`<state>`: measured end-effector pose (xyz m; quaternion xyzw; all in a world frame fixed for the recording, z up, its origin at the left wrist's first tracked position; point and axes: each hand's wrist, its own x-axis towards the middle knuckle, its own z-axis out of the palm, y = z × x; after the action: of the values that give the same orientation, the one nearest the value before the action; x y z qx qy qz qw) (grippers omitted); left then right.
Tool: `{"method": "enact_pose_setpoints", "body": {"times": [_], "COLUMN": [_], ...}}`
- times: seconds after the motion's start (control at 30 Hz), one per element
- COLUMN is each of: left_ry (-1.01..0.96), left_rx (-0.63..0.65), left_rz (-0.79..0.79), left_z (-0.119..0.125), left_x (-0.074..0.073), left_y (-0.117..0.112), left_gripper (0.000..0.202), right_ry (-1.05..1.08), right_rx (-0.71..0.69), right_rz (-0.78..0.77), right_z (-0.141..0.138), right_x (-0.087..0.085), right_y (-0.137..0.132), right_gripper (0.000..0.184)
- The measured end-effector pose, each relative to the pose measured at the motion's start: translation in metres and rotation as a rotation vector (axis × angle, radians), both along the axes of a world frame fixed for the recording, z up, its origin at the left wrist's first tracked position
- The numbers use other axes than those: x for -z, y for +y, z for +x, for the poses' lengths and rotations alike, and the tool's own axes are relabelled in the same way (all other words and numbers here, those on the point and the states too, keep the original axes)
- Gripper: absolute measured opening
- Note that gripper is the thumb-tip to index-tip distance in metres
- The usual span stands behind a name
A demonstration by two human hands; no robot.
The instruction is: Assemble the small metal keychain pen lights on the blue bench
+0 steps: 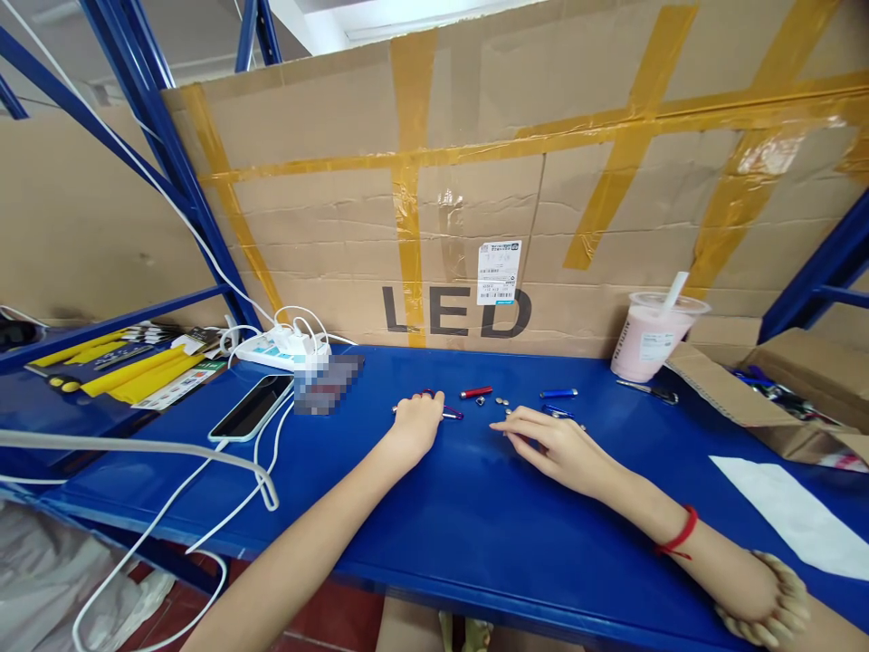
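My left grip [417, 426] curls over a slim purple-tipped piece [454, 416] on the table [468, 516], whether closed on it I can't tell; my right grip [557, 445], loosely parted, could scatter the small silvery discs [502, 401] just beyond if it sweeps low.

The person's left hand [419, 424] and forearm are bare. Above the right hand [560, 445], the wrist wears a thin red cord bracelet [687, 534] with a short loose end; farther up sits a chunky, ridged beige band [793, 598].
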<state>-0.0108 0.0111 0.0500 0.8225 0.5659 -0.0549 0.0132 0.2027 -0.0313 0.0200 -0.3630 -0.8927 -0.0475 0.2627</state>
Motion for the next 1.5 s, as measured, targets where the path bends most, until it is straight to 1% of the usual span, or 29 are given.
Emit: {"method": "enact_pose_setpoints", "body": {"times": [0.27,0.43,0.57,0.73,0.83,1.03,1.1,1.17,1.23,1.3,1.37,1.4,1.5], "left_ry": [0.029,0.031,0.037,0.047,0.044,0.040,0.037,0.013,-0.031,-0.084,-0.137,-0.160,-0.182], "left_rx": [0.002,-0.021,-0.044,-0.075,-0.090,-0.070,-0.044,0.006,0.090,0.199,0.300,0.330,0.353], "left_rz": [0.061,0.085,0.098,0.118,0.125,0.115,0.141,0.202,0.265,0.289,0.277,0.262,0.217], "left_z": [-0.005,-0.006,-0.007,-0.005,-0.004,-0.003,-0.003,-0.002,0.001,0.005,0.010,0.012,0.016], "left_x": [-0.002,-0.002,-0.002,-0.004,-0.005,-0.004,-0.003,0.001,0.007,0.014,0.022,0.026,0.036], "left_y": [0.003,0.006,0.009,0.009,0.008,0.007,0.008,0.009,0.008,0.007,0.006,0.006,0.008], "left_gripper": [0.031,0.031,0.034,0.044,0.047,0.053,0.054,0.048,0.040,0.035,0.037,0.040,0.046], "right_ry": [-0.013,-0.008,0.005,0.048,0.084,0.132,0.149,0.172,0.196,0.210,0.220,0.223,0.228], "right_rx": [-0.001,-0.009,-0.017,-0.018,-0.034,-0.076,-0.085,-0.093,-0.095,-0.085,-0.077,-0.075,-0.074], "right_rz": [0.032,0.030,0.038,0.061,0.039,0.017,-0.008,-0.064,-0.122,-0.155,-0.162,-0.157,-0.092], "right_z": [0.001,0.002,0.001,0.000,0.000,0.002,0.003,0.005,0.007,0.009,0.009,0.009,0.007], "right_x": [-0.001,-0.002,-0.002,-0.001,-0.001,0.000,0.003,0.007,0.010,0.012,0.014,0.014,0.013], "right_y": [-0.001,-0.001,-0.001,0.001,0.002,0.003,0.003,0.004,0.005,0.006,0.006,0.006,0.005], "right_gripper": [0.029,0.029,0.029,0.027,0.027,0.029,0.029,0.030,0.031,0.032,0.032,0.032,0.032]}}
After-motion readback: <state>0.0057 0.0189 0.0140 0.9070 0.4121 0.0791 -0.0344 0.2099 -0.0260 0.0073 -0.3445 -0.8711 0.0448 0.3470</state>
